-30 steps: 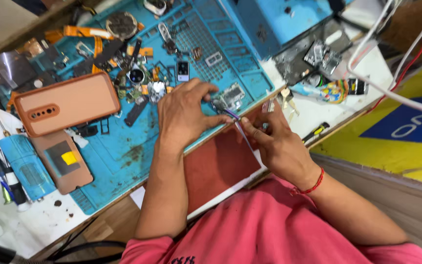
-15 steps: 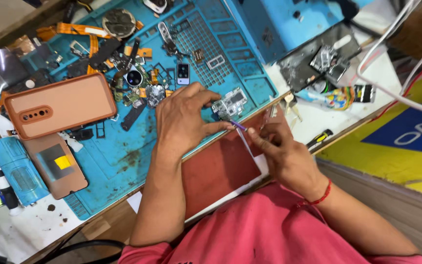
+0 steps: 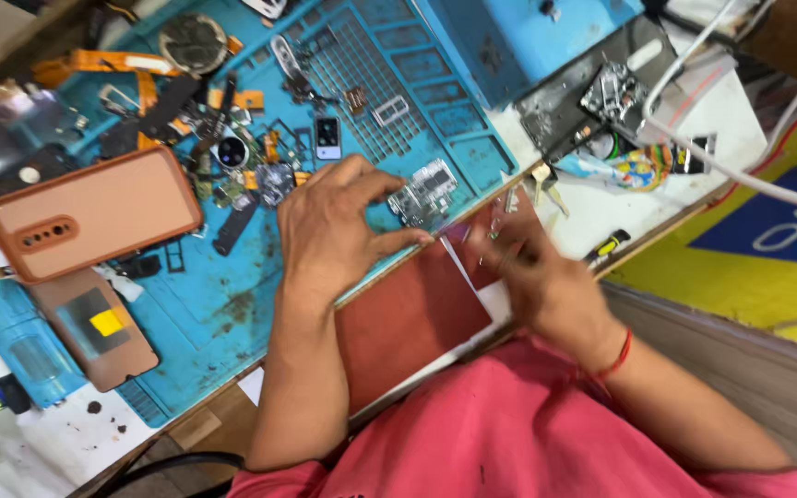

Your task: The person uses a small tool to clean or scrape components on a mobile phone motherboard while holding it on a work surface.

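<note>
Fingers of the left hand (image 3: 329, 231) are pinching a circuit board (image 3: 423, 192); at three o'clock, the blurred right hand (image 3: 537, 277) is curling loosely, its hold unclear.

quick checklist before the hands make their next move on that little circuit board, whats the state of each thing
1. Left hand steadies the circuit board: ok, fingertips rest against it.
2. Right hand sharp enough to judge its grip: not ok, blurred.
3. Thin tool in the right hand: cannot tell.
4. Board lies on the blue mat: ok, at the mat's near edge.
5. Red pad under the hands free of loose parts: ok.
6. White cable away from the hands: ok.
</note>
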